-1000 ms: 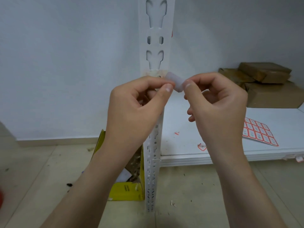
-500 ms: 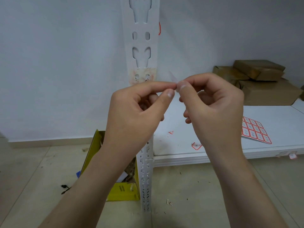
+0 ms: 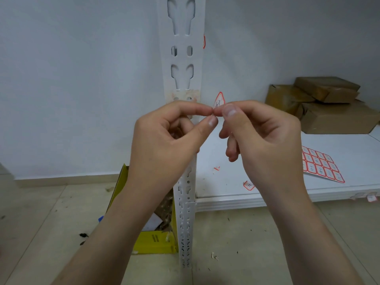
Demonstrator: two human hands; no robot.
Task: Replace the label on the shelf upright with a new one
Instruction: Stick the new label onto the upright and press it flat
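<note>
The white slotted shelf upright (image 3: pixel 181 58) stands at centre, with a yellowish patch of old label residue (image 3: pixel 183 95) across its face. Just right of that patch, my right hand (image 3: pixel 265 140) pinches a small red-bordered label (image 3: pixel 219 100) between thumb and forefinger, and the label stands up above the fingertips with handwriting showing. My left hand (image 3: pixel 166 145) is in front of the upright, its forefinger tip touching the right fingertips at the label's lower edge. Whether the left fingers grip anything is hidden.
A sheet of red-bordered labels (image 3: pixel 320 165) lies on the white shelf board (image 3: pixel 267 199), with a loose label (image 3: pixel 248 185) near its front edge. Brown cardboard boxes (image 3: pixel 333 108) sit at the back right. An open yellow box (image 3: pixel 153 240) of scraps stands on the floor beside the upright.
The pale piece pinched between both hands has given way to a red-bordered label standing up with its written face showing. Both hands have stayed fingertip to fingertip, just right of the upright.
</note>
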